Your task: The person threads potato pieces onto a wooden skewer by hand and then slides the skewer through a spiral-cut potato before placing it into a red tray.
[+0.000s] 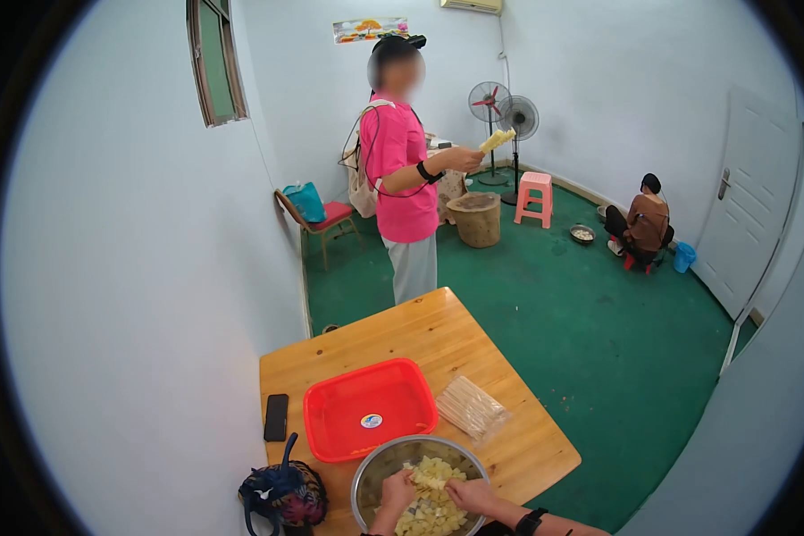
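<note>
A wide metal bowl [364,478] at the table's near edge holds many pale yellow cut chunks [433,514], perhaps potato. My left hand [397,493] is over the bowl's left part with its fingers curled closed. From the right, my right hand [472,495] reaches in, thumb and fingers pinched together. Pale pieces lie between the two hands, but what each one grips is too small to make out. Just beyond the bowl sits a red plastic basin [366,406] with a sticker inside. Right of the basin lies a clear packet of thin wooden sticks [470,407].
A phone [276,418] and a dark patterned bag [286,496] are on the wooden table's [527,447] left side. Beyond it stands a person in pink [402,179] holding yellow skewered food [498,140]. Another person [645,221] crouches near the door beside bowls. Fans and stools stand behind.
</note>
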Tool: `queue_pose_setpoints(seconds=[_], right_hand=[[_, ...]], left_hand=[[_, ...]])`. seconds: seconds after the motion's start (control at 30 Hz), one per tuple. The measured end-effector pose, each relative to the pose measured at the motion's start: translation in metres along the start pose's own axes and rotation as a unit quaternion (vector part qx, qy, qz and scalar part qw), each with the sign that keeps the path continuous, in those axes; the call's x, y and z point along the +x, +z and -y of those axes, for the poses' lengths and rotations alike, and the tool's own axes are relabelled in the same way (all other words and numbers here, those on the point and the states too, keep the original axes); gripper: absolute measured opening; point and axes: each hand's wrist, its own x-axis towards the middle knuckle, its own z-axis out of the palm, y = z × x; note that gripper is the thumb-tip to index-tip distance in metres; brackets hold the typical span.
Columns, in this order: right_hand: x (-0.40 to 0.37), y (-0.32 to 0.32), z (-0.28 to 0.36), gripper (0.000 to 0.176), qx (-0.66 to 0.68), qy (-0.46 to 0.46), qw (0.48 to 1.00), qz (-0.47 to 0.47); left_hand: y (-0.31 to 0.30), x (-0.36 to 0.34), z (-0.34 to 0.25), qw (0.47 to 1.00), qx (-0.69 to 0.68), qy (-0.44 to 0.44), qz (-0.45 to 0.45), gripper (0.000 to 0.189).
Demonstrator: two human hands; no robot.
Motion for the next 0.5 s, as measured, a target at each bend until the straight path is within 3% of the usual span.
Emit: queue_pose_setpoints(seconds=[0.1, 0.2, 0.3, 0.4, 0.5], right_hand=[[0.000, -0.004, 0.003, 0.017, -0.006, 0.030, 0.999, 0.032], [0.000, -0.008, 0.003, 0.017, 0.003, 0.018, 1.000, 0.023], [0.001, -0.009, 0.004, 0.019, 0.007, 0.005, 1.000, 0.012], [0.001, -0.016, 0.008, 0.017, 0.004, 0.042, 0.999, 0.026], [0.005, -0.015, 0.008, 0.018, 0.031, 0.087, 0.995, 0.035]], left_hand=[[0.000, -0.004, -0.010, 0.999, 0.031, -0.007, 0.004, 0.026], [0.003, -0.008, -0.004, 0.998, -0.040, 0.044, -0.023, 0.025], [-0.005, -0.013, -0.023, 0.999, 0.031, 0.032, 0.002, 0.025], [0.004, -0.006, -0.009, 0.996, 0.003, 0.080, -0.028, 0.024], [0.012, -0.002, 0.005, 0.955, -0.285, -0.001, -0.087, 0.023]])
